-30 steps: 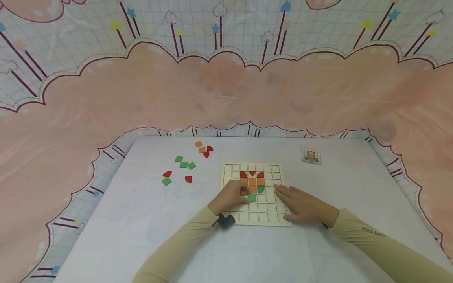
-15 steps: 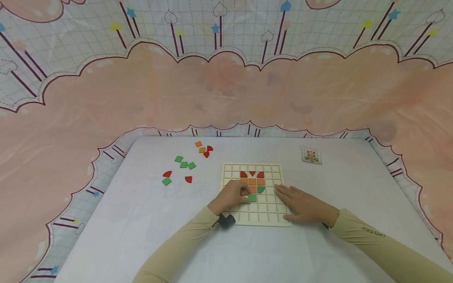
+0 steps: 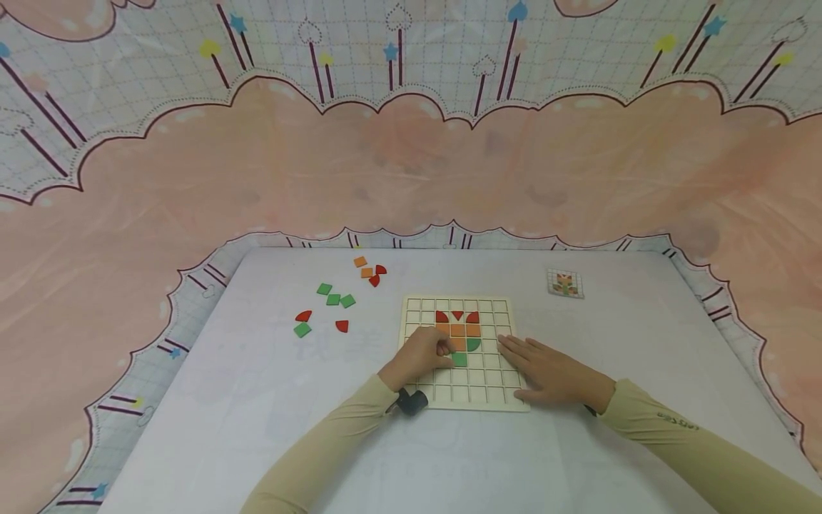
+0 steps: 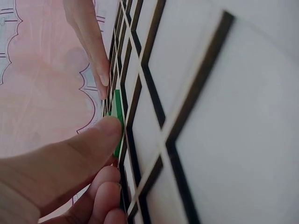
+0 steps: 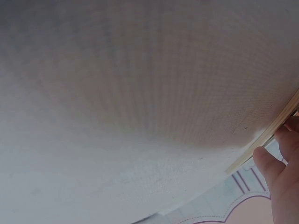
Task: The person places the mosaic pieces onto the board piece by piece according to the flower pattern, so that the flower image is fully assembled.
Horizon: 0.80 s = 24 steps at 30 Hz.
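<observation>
On a pale wooden grid board [image 3: 478, 394], my left hand [image 3: 420, 355] pinches a green square tile [image 3: 459, 360] in the cell below an orange tile [image 3: 459, 344]. The left wrist view shows the thumb against this green square [image 4: 117, 100], which is slightly raised from the grid, with the other fingers curled below. My right hand [image 3: 554, 373] lies with straight fingers on the board's right edge; its thumb is by the near corner. Red pieces [image 3: 472, 317], a row of orange squares and a green quarter-round [image 3: 473, 345] fill cells above. The left hand hides some cells.
Loose green squares [image 3: 333, 299], red quarter-rounds [image 3: 342, 325] and orange squares [image 3: 360, 261] lie left of the board. A small pattern card [image 3: 565, 283] showing a flower sits at the back right. The white table [image 3: 359, 457] ends at a patterned cloth backdrop.
The green square under my left fingers has shifted slightly to the right. My left hand has barely moved, and the right hand stays in place.
</observation>
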Tool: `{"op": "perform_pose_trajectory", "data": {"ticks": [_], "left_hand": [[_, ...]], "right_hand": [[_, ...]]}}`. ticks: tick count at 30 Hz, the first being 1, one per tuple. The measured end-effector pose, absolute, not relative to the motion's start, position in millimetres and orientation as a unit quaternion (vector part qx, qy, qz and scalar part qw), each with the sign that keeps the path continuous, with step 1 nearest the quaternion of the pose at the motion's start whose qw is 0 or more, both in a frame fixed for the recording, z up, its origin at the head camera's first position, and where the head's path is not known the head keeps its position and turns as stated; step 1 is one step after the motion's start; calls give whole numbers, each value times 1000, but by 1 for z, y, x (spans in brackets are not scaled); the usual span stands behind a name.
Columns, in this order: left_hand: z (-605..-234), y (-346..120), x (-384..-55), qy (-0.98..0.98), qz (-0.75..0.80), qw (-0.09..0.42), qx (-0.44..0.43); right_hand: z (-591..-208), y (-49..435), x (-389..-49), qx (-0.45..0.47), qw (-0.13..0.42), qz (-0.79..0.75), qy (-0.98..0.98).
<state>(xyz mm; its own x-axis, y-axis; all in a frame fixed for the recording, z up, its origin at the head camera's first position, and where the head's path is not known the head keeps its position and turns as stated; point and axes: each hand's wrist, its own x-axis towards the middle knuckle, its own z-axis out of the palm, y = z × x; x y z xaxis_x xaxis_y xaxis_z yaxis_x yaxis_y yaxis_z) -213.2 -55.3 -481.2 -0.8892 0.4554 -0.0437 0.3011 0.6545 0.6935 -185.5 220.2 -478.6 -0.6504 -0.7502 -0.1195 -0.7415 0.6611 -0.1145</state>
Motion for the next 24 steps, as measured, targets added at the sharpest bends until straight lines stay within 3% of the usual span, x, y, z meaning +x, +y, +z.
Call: {"op": "perform_pose_trajectory", "data": {"ticks": [13, 24], "left_hand": [[-463, -100, -236, 902, 357, 82, 230], [-452, -180, -247, 928, 343, 69, 124]], "right_hand": [[-478, 220, -185, -406, 81, -29, 910], [-479, 219, -185, -407, 79, -31, 909]]}}
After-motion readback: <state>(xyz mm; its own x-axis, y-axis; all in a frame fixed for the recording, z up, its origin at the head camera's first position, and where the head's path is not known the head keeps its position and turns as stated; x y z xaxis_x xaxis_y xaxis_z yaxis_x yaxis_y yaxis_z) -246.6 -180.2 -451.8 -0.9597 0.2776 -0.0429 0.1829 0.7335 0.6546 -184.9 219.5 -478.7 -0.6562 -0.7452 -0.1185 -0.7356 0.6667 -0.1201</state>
